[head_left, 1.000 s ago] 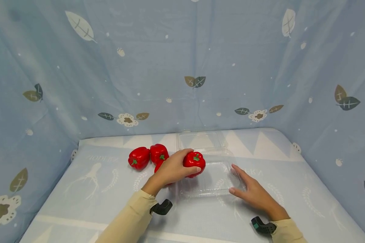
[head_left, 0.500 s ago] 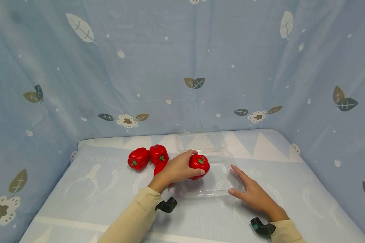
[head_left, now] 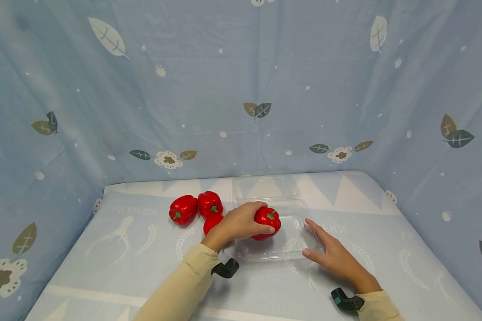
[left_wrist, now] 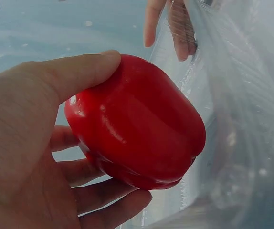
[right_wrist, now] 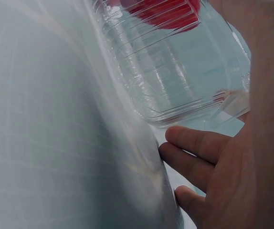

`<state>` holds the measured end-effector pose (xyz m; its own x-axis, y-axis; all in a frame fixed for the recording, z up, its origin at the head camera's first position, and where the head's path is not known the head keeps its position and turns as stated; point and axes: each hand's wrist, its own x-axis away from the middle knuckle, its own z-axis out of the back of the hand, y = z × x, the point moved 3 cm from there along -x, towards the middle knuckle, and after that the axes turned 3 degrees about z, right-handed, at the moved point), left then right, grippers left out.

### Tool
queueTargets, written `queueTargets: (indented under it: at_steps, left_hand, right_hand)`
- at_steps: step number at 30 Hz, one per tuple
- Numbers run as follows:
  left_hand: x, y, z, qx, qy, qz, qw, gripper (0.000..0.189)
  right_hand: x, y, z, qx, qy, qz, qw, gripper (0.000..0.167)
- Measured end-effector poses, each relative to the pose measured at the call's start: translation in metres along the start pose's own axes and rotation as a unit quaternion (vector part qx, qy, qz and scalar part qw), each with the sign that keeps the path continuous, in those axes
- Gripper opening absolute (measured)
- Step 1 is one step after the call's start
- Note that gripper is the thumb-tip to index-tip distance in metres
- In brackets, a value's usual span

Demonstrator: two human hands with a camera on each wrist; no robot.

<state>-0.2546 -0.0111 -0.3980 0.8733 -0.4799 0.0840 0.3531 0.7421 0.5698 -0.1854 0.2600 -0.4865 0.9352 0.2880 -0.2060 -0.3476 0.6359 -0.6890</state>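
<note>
My left hand [head_left: 239, 221] grips a red bell pepper [head_left: 271, 216] with a green stem, thumb on one side and fingers on the other. It holds the pepper over the left half of a clear plastic clamshell box [head_left: 293, 240], whose lid [head_left: 261, 188] lies folded back behind. The left wrist view shows the pepper [left_wrist: 142, 124] on its side, fingers curled beneath it. At the box's right end is my right hand [head_left: 337, 257], thumb and fingers spread around that corner. In the right wrist view its fingers [right_wrist: 189, 164] are nearly straight beside the clear wall.
Left of the box, more red bell peppers lie close together: one at the far left [head_left: 183, 210], one behind [head_left: 210, 204] and one [head_left: 213, 224] partly hidden by my left hand. A patterned cloth covers the table [head_left: 116, 267]. A blue curtain [head_left: 209, 89] encloses the back and sides.
My left hand has carried the pepper a little to the right and nearer to me, further over the box. My right hand stays by the box's right end.
</note>
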Motion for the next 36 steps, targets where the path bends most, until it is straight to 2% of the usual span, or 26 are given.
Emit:
queueTargets:
  at_steps: [6,14,23,31,36]
  left_hand:
    - [-0.006,0.005,0.0,-0.027,0.008,0.003,0.9996,0.072]
    - [-0.016,0.011,-0.001,-0.028,0.026,0.011,0.9992,0.078]
    - [-0.025,0.016,-0.005,-0.019,0.022,0.027,0.9992,0.077]
    - [-0.028,0.019,-0.009,-0.042,0.019,0.021,0.9987,0.07]
    - [-0.031,0.023,-0.013,-0.061,0.013,0.006,0.9981,0.07]
  right_hand:
    - [-0.001,0.002,-0.002,-0.001,-0.008,-0.004,1.0,0.083]
    - [-0.002,0.001,-0.001,0.003,-0.011,-0.004,0.9999,0.084]
    - [-0.004,0.0,-0.002,0.002,-0.016,-0.004,0.9999,0.087]
    - [-0.003,0.0,-0.003,-0.004,-0.02,-0.013,0.9997,0.087]
    - [-0.002,0.002,-0.001,0.0,-0.013,-0.005,0.9999,0.087]
